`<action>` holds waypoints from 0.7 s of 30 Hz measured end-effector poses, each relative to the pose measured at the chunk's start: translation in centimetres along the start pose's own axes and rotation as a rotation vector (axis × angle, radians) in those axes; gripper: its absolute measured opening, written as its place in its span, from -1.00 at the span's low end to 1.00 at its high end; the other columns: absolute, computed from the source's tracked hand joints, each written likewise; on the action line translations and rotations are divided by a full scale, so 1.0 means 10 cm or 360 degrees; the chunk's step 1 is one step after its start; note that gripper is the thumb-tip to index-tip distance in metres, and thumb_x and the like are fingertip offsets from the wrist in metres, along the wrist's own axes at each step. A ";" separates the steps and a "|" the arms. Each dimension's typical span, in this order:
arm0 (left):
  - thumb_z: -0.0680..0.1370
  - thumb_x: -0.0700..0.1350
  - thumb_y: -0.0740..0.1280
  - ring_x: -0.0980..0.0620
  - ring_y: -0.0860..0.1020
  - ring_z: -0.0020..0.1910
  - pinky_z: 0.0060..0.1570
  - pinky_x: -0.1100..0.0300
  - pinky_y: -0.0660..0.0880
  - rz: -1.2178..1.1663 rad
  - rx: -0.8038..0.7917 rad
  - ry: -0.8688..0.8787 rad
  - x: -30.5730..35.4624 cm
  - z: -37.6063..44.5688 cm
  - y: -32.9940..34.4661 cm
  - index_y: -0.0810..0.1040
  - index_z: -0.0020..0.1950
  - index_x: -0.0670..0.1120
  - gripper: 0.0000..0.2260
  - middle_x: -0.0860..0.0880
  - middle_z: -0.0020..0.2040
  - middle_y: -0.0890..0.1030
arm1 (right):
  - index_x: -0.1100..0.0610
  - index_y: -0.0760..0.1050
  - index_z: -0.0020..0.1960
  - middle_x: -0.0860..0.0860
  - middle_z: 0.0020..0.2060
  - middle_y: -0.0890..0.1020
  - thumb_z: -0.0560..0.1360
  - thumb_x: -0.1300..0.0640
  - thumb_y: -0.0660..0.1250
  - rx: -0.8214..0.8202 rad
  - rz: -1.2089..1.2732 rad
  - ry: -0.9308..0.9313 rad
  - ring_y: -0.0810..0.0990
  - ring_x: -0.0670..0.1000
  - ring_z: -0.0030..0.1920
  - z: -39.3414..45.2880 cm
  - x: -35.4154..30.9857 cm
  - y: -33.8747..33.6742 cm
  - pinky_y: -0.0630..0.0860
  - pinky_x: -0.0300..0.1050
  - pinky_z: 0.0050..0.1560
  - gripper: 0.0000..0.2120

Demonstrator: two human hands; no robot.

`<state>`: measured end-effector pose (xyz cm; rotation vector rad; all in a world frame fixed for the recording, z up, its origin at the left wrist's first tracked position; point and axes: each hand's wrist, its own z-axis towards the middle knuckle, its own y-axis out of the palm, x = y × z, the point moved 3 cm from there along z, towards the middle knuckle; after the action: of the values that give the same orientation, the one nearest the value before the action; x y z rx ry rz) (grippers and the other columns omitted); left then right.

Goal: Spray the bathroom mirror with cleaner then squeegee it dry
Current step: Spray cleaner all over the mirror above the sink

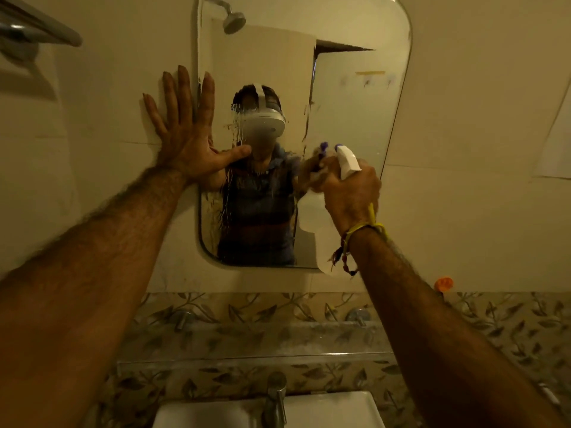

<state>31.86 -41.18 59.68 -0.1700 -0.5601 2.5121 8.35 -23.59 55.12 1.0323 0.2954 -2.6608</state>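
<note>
While right hand (350,193) grips, spray bottle (347,160) nozzle toward mirror (355,118)

The spray bottle (347,162) is coloured white, with a purple tip at its nozzle. A yellow thread band (364,228) with red and dark strands is worn on the right wrist. The wall (463,149) is painted a pale cream. The tile strip (509,322) below it is patterned with grey-green leaves and vines on beige. The basin (333,409) is white, the tap (275,400) a dull silver. A small orange cap (443,284) is seen at the right.
</note>
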 end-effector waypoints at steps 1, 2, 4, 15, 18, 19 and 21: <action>0.33 0.68 0.08 -0.39 -0.10 0.60 0.39 -0.43 -0.32 -0.0009 -0.0017 0.0013 0.00 0.00 -0.01 -0.16 0.67 -0.02 0.15 -0.33 0.64 -0.09 | 0.00 0.56 -0.01 -0.14 -0.33 0.53 0.50 -0.19 0.35 0.0032 -0.0046 0.0045 0.58 -0.10 -0.34 0.04 0.05 -0.07 0.57 -0.22 -0.39 -0.74; 0.33 0.68 0.08 -0.39 -0.11 0.60 0.38 -0.35 -0.45 -0.0027 -0.0037 0.0029 0.00 0.00 -0.03 -0.17 0.67 -0.01 0.15 -0.32 0.64 -0.11 | 0.01 0.57 0.03 -0.12 -0.32 0.54 0.51 -0.18 0.34 0.0054 -0.0077 0.0095 0.61 -0.04 -0.31 0.07 0.10 -0.13 0.64 -0.13 -0.32 -0.73; 0.32 0.68 0.07 -0.38 -0.14 0.60 0.29 -0.11 -0.66 -0.0064 -0.0067 0.0056 0.01 -0.01 -0.07 -0.21 0.66 -0.01 0.16 -0.32 0.63 -0.14 | 0.01 0.58 0.08 -0.07 -0.29 0.57 0.52 -0.15 0.35 0.0111 -0.0091 0.0203 0.64 0.05 -0.28 0.10 0.19 -0.25 0.68 0.02 -0.25 -0.73; 0.25 0.69 0.08 -0.37 -0.28 0.59 0.38 -0.44 -0.36 -0.0159 -0.0329 -0.0022 0.10 -0.14 -0.18 -0.31 0.64 0.02 0.22 -0.28 0.63 -0.27 | 0.00 0.58 -0.01 -0.17 -0.37 0.50 0.48 -0.19 0.39 -0.0193 -0.0092 0.0049 0.60 -0.05 -0.35 -0.33 0.22 -0.08 0.59 -0.18 -0.41 -0.73; 0.26 0.68 0.11 -0.37 -0.32 0.58 0.37 -0.46 -0.37 -0.0184 -0.0449 -0.0049 0.16 -0.42 -0.08 -0.33 0.64 0.02 0.22 -0.29 0.61 -0.33 | 0.02 0.58 0.10 -0.23 -0.37 0.49 0.50 -0.12 0.39 -0.0225 -0.0065 -0.0160 0.53 -0.17 -0.36 -0.54 0.08 0.08 0.39 -0.37 -0.45 -0.72; 0.27 0.67 0.13 -0.37 -0.32 0.58 0.38 -0.47 -0.35 -0.0158 -0.0480 -0.0057 0.17 -0.53 -0.05 -0.32 0.64 0.01 0.22 -0.29 0.61 -0.33 | 0.02 0.55 0.16 -0.19 -0.30 0.55 0.52 -0.11 0.37 -0.0251 -0.0068 -0.0231 0.57 -0.13 -0.30 -0.62 0.03 0.12 0.46 -0.34 -0.40 -0.70; 0.29 0.65 0.17 -0.38 -0.30 0.58 0.40 -0.49 -0.30 -0.0097 -0.0525 -0.0054 0.15 -0.70 0.01 -0.30 0.65 -0.01 0.22 -0.29 0.61 -0.31 | 0.04 0.47 0.28 -0.01 -0.04 0.65 0.54 -0.09 0.35 -0.0329 -0.0091 -0.0314 0.63 0.00 -0.11 -0.74 -0.01 0.21 0.62 -0.16 -0.21 -0.63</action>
<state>32.20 -37.95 53.25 -0.2292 -0.9766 2.3521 13.73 -23.41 49.63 0.7032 0.5514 -2.6859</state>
